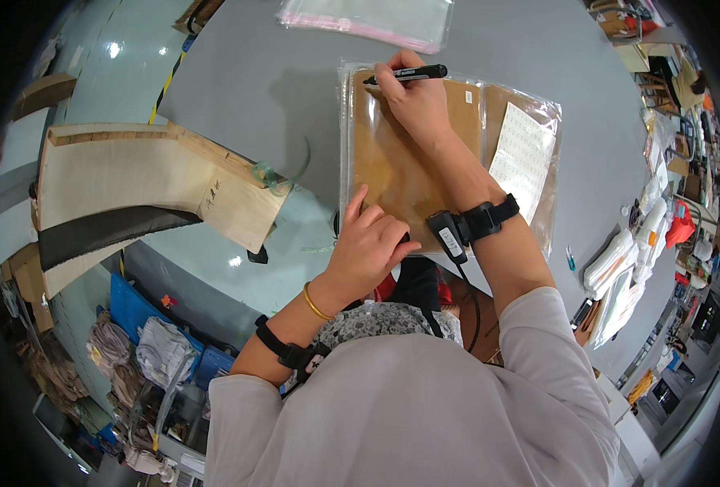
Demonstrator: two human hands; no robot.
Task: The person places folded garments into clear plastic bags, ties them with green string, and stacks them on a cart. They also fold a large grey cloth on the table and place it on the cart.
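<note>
My right hand (417, 101) is closed around a black marker (421, 74), its tip pointing left over the upper left corner of a clear plastic bag. Brown cardboard (380, 162) shows through this bag (346, 138), which lies flat on the grey table. My left hand (369, 243) is at the bag's lower left edge, its forefinger stretched out and its other fingers curled. A small black piece, apparently the marker's cap (406, 238), sticks out between them. Under my right forearm, a white sheet with rows of small print (524, 150) lies on the bag's right part.
A stack of clear bags with a pink edge (368, 24) lies at the table's far side. To the left stands a curved wooden piece (124, 178) with green strapping (270, 174) at its end. White wrapped bundles (619, 264) and a small teal tool (571, 258) lie at the right.
</note>
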